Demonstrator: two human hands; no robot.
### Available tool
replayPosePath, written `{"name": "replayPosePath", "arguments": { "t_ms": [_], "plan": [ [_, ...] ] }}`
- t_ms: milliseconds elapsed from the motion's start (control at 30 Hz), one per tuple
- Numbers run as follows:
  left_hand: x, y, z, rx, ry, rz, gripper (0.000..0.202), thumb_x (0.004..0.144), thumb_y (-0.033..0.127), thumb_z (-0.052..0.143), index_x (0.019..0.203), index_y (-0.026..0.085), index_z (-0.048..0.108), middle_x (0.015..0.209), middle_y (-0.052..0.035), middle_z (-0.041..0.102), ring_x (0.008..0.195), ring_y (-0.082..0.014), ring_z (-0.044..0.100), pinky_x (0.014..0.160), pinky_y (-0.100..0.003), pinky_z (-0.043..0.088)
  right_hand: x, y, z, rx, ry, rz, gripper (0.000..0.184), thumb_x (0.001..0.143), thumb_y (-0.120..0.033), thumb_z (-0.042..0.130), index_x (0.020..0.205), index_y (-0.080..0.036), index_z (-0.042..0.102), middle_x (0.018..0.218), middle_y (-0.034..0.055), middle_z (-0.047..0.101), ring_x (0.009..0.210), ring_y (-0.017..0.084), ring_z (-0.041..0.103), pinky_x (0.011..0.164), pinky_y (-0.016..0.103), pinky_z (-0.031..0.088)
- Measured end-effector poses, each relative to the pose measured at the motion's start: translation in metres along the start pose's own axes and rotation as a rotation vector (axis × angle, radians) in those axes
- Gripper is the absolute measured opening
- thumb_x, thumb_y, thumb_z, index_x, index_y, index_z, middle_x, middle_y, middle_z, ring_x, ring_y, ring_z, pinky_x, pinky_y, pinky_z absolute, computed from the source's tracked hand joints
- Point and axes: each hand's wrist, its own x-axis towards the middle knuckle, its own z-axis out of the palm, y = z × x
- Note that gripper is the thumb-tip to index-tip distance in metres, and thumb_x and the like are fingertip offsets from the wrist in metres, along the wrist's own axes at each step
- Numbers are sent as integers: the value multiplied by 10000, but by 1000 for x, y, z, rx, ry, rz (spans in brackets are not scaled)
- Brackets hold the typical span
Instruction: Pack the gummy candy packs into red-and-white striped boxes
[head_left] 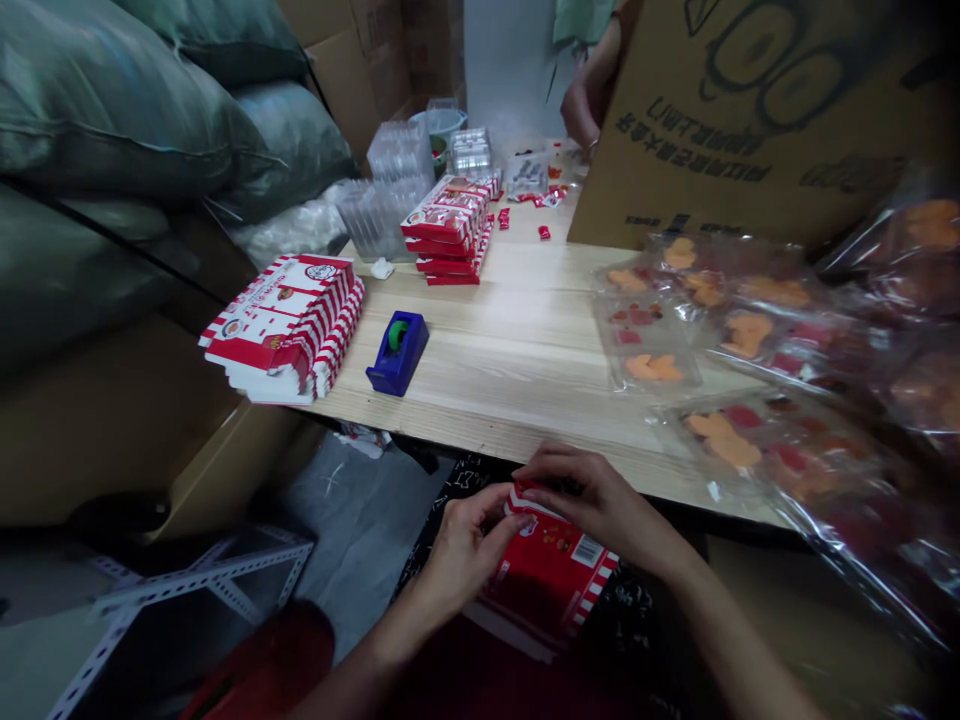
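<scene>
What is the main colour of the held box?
The held box is mainly red, best seen in the head view.

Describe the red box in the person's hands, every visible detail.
The red box looks like thin printed card. Its visible face bears small pictures, a white barcode panel and red-and-white stripes along one side. It is tilted over the person's lap, in front of the table. The left hand grips its upper left edge; the right hand holds its top end. Its underside is hidden.
</scene>
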Motion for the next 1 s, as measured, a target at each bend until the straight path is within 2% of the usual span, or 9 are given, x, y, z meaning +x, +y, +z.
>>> {"name": "replayPosePath", "arguments": {
  "t_ms": [133,267,333,467,633,733,833,933,1000],
  "plan": [
    [0,1,-1,29,-18,-4,285,978,306,626,1231,242,740,973,-18,796,801,-170,701,773,-266,538,1,3,5,79,44,104,137,960,-299,692,1046,-296,797,889,31,718,822,190,688,708,325,541],
    [0,1,-2,49,-21,-12,300,974,311,636,1251,247,730,936,-13,791,777,-168,697,758,-267,542,-3,1,5,-10,41,109,166,974,-287,655,1061,-298,796,915,42,750,824,197,703,698,330,550],
    [-1,1,-2,47,-33,-19,308,979,319,633,1267,255,723,928,-8,793,780,-168,705,753,-268,549,-5,-1,5,-87,52,91,223,1004,-291,597,1118,-307,787,951,50,768,858,209,714,724,349,559],
    [-4,0,0,-11,-65,-6,327,990,290,617,1305,272,703,1110,-31,797,956,-192,747,879,-311,572,-9,-5,3,-115,81,101,271,1017,-298,570,1206,-333,763,984,42,792,892,217,734,753,360,581],
    [-2,-11,-3,-65,-24,-41,348,969,336,665,1309,274,696,1128,-35,800,924,-197,761,871,-332,595,-13,0,-3,-5,14,96,308,1034,-322,560,1295,-368,716,1167,39,778,1044,228,732,891,395,601],
    [-1,-20,-7,-149,-2,-48,351,985,332,643,1326,254,678,1195,-59,782,1060,-222,750,958,-360,586,-23,10,-9,26,49,153,327,1009,-364,611,1325,-392,691,1321,36,730,1196,273,688,1031,493,561],
    [1,-24,-13,-206,27,-33,431,1004,308,608,1429,245,577,1333,-100,719,1195,-240,705,1014,-392,579,-35,20,-11,20,141,224,336,964,-398,683,1298,-390,708,1339,45,724,1237,305,671,1072,558,531],
    [8,-15,-24,-28,86,87,633,966,279,660,1553,279,424,1573,-117,512,1416,-262,535,1135,-446,498,-41,23,-8,45,177,252,300,961,-407,680,1252,-361,739,1288,58,751,1205,311,692,1054,568,541],
    [18,-6,-35,134,73,186,556,971,263,649,1508,279,506,1581,-97,505,1455,-262,487,1199,-476,424,-42,23,-6,70,168,247,297,963,-401,679,1251,-362,739,1284,55,753,1201,308,694,1064,574,531]
  ]
}}
